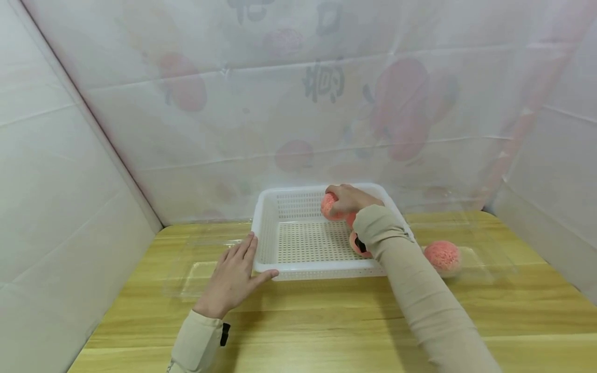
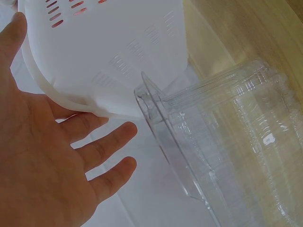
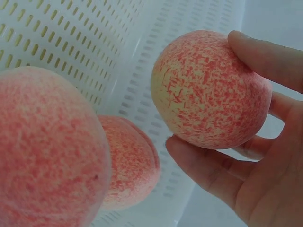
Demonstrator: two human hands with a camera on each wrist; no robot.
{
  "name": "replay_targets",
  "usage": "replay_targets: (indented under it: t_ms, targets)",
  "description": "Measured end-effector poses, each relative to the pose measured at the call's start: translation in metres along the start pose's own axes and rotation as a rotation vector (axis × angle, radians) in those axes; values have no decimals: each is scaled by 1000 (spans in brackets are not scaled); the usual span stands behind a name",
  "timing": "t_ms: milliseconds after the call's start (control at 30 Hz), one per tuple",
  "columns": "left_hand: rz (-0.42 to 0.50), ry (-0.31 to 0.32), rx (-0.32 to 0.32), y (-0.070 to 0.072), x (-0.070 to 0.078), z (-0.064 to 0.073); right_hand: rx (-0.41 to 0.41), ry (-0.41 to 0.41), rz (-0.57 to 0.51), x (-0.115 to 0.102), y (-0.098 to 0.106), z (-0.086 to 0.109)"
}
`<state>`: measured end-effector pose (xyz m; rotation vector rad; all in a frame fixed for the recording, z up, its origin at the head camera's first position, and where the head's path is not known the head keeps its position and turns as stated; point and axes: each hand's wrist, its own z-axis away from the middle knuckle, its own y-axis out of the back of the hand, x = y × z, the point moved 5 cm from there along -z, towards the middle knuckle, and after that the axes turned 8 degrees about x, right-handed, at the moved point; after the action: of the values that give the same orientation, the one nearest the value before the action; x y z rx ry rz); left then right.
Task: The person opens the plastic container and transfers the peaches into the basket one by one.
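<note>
A white perforated basket (image 1: 322,266) stands on the wooden table. My right hand (image 1: 352,199) grips a pink speckled peach (image 3: 210,90) over the basket's back right part, thumb on one side and fingers round the other. Two more peaches lie in the basket under my right wrist, a large near peach (image 3: 49,151) and a smaller-looking peach (image 3: 128,163) beside it. My left hand (image 1: 233,277) rests against the basket's front left corner. Its fingers are extended along the rim (image 2: 71,101) and spread apart.
Left of the basket lies a clear plastic container (image 2: 203,142), close to my left fingers. Another clear container (image 1: 485,259) is on the right, with a peach (image 1: 443,256) in it. Pale sheets printed with fruit form the back wall (image 1: 233,129).
</note>
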<state>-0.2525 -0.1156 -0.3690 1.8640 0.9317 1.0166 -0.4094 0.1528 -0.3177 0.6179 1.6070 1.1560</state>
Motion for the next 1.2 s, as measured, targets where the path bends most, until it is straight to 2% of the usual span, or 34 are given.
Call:
replay_targets:
  t_ms: [100,300,600,1200]
  targets:
    - [-1,-2,-3,0,0,0,-4,13,5,2,-3,-2]
    - [6,-6,7,1,0,0,6,-11,-5,2,-4,-3]
    - [4,10,-26,1,-1,1,7,-15,1,0,-12,-6]
    - [7,15,-13,4,-3,4,45,-11,43,-2,-22,-8]
